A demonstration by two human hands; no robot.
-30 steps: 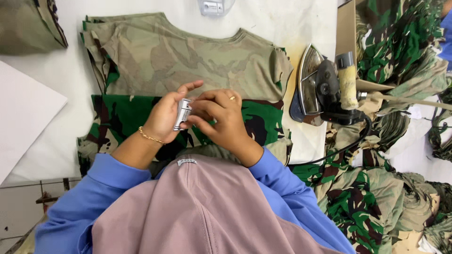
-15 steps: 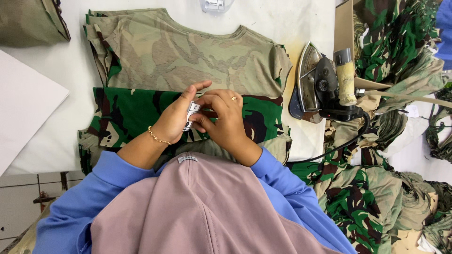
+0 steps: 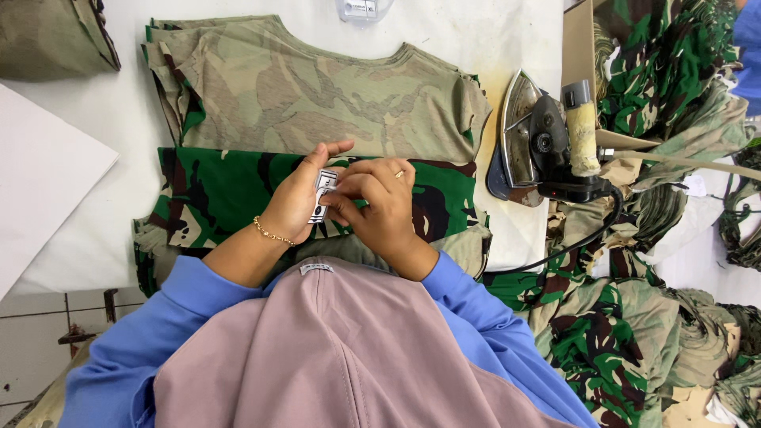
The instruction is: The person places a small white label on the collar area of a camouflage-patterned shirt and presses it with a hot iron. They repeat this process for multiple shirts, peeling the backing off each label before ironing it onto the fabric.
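Hands (image 3: 349,198) half-hiding small label (image 3: 323,192)

small white tag (image 3: 323,196) with dark print, pinched upright between both hands above green camouflage shirt (image 3: 214,194).

White padded work table (image 3: 127,119) takes up most of the view, with a scorched yellowish patch up around 1 o'clock near the edge. Tiled floor (image 3: 40,341) peeks out at 8 o'clock, pale tiles with dark grout, plus a bit of rusty metal frame (image 3: 79,333). Lighting's flat and even, no hard shadows.
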